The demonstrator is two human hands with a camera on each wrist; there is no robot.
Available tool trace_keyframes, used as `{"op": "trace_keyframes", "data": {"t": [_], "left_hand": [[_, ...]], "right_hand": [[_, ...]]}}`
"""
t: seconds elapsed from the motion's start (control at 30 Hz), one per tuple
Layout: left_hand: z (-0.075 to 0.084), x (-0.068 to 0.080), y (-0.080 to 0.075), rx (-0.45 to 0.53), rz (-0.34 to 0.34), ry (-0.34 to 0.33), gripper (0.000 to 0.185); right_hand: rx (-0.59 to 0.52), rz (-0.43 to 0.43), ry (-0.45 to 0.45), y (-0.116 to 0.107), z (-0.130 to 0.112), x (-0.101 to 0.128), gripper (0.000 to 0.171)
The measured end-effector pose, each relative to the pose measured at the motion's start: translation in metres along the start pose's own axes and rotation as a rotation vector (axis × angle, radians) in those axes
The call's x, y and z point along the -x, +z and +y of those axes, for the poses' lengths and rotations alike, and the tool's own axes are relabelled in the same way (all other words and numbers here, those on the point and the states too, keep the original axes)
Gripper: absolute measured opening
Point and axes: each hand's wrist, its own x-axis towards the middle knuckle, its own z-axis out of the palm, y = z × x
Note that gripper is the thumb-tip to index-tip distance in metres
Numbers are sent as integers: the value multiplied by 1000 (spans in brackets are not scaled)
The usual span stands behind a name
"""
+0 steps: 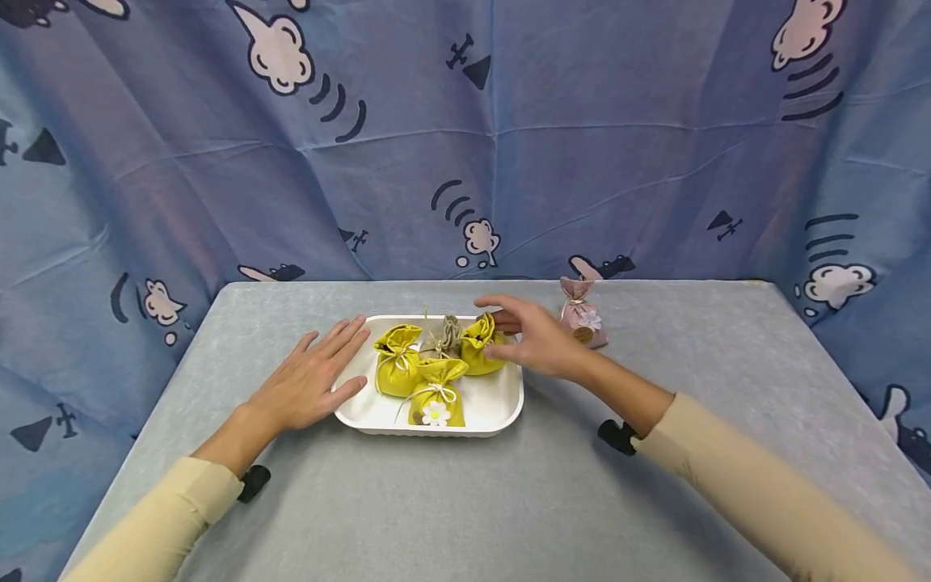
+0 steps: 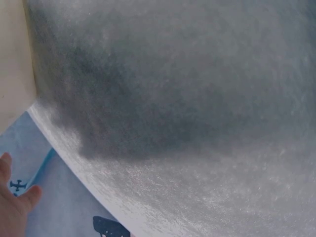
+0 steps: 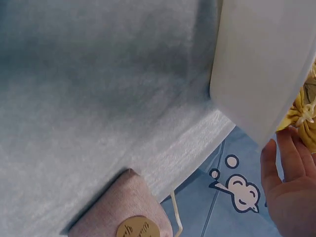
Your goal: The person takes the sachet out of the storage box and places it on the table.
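Note:
A white tray holds several small drawstring pouches. Three are yellow: a left pouch, a front pouch with a white flower and a right pouch. Behind the front one sits a grey-green pouch. My left hand lies with fingers extended along the tray's left rim. My right hand reaches over the right rim, thumb and fingers spread about the right yellow pouch. In the right wrist view, the right hand's fingertips meet the yellow cloth; any grip on it is not evident.
A pink pouch with a flower and a round tag stands on the table outside the tray, behind my right hand. The grey table ends at a blue patterned curtain. Table surface fills most of the left wrist view.

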Motion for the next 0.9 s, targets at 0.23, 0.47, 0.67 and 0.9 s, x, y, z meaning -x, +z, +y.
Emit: {"op": "trace_keyframes", "data": {"t": [0.23,0.47,0.67,0.9], "left_hand": [[0,0,-1,-3,2,5,71],[-2,0,0,-7,6,10,71],[-1,0,0,-6,12,8,71],[0,0,-1,-5,-10,-1,72]], "right_hand": [[24,-5,7,4,3,1,66],[31,3,5,6,3,1,64],[29,7,14,9,1,0,64],[15,16,-2,11,1,1,60]]}}
